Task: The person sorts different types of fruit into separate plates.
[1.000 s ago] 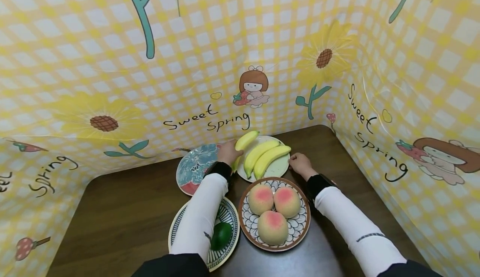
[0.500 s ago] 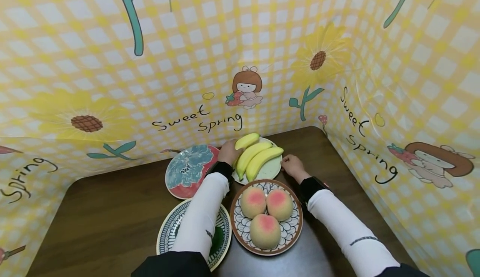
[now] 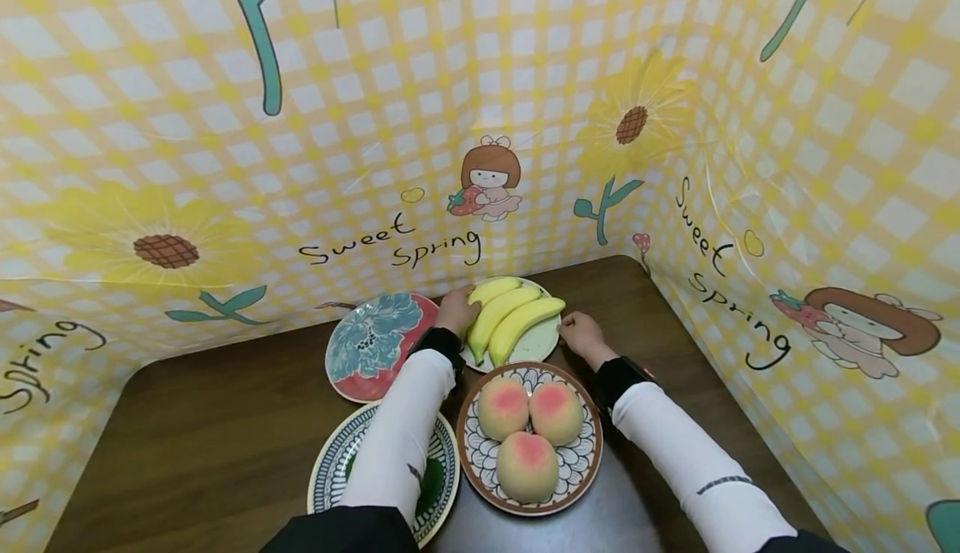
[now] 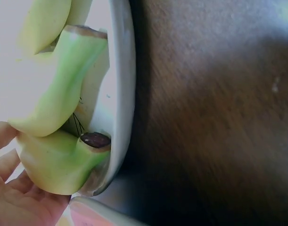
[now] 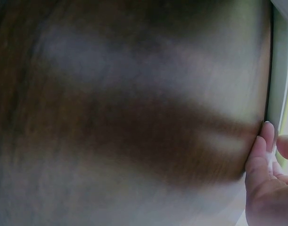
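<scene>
Several yellow bananas lie side by side on a white plate (image 3: 542, 341) at the back of the table. My left hand (image 3: 456, 313) holds the leftmost banana (image 3: 492, 289), which rests on the plate at its left edge. In the left wrist view, the fingers curl against that banana (image 4: 59, 165), its dark stem end near the rim, beside a second banana (image 4: 63, 84). On the other side, my right hand (image 3: 582, 336) pinches the plate's right rim. The right wrist view has its thumb above the rim (image 5: 278, 70) and its fingers at the outer edge.
In front stands a brown-rimmed plate (image 3: 467, 432) with three peaches (image 3: 527, 466). A red and blue flowered plate (image 3: 367, 338) lies to the left. Nearer, a green-patterned plate (image 3: 324, 461) bears a dark green item (image 3: 431, 488), partly hidden by my left sleeve. Checked cloth walls enclose the back and right.
My left hand has lowered the leftmost banana from a raised, tilted position onto the plate beside the others. The right hand stays at the plate's rim. The head view has shifted slightly.
</scene>
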Available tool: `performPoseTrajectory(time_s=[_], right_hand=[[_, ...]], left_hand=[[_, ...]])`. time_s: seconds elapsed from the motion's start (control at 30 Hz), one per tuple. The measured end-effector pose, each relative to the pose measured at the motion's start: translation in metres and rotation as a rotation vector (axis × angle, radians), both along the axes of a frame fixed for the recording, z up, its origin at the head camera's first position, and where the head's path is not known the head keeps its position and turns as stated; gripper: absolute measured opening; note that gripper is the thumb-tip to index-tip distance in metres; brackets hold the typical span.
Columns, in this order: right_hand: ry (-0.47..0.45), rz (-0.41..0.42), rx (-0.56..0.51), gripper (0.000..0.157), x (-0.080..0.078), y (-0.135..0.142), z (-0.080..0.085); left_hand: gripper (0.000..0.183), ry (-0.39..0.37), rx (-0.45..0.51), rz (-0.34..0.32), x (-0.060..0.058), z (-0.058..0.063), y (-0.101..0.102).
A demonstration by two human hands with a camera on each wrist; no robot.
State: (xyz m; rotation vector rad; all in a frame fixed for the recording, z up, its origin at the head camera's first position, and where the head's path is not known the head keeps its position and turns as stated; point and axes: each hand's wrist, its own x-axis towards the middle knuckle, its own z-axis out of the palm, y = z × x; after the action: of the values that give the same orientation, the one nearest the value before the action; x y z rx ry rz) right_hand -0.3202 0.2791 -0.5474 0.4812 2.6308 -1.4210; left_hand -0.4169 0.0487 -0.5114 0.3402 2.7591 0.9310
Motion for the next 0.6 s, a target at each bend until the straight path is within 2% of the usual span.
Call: performPoseTrajectory(time_s=[0.13,0.27,0.37,0.53,0.6], right_hand=[[-0.002,-0.002,0.016,0.024,0.007,-0.006,0.010],[-0.002,0.010,0.019,0.027,0.008,-0.011,0.012],[-0.001,0.025,0.015,0.028,0.007,-0.013,0.010],[0.000,0.046,0.015,0.029,0.009,-0.009,0.009],[-0.007,0.054,0.017,0.030,0.011,-0.006,0.009]], left_hand=[[0.052,-0.056,-0.047,-0.023,0.001,0.005,-0.004],[0.054,-0.104,-0.074,-0.040,0.004,0.012,-0.011],[0.054,-0.102,-0.091,-0.049,0.009,0.016,-0.017],[0.054,-0.067,-0.111,-0.108,0.021,0.025,-0.024],[0.055,-0.094,-0.092,-0.136,0.027,0.032,-0.028]])
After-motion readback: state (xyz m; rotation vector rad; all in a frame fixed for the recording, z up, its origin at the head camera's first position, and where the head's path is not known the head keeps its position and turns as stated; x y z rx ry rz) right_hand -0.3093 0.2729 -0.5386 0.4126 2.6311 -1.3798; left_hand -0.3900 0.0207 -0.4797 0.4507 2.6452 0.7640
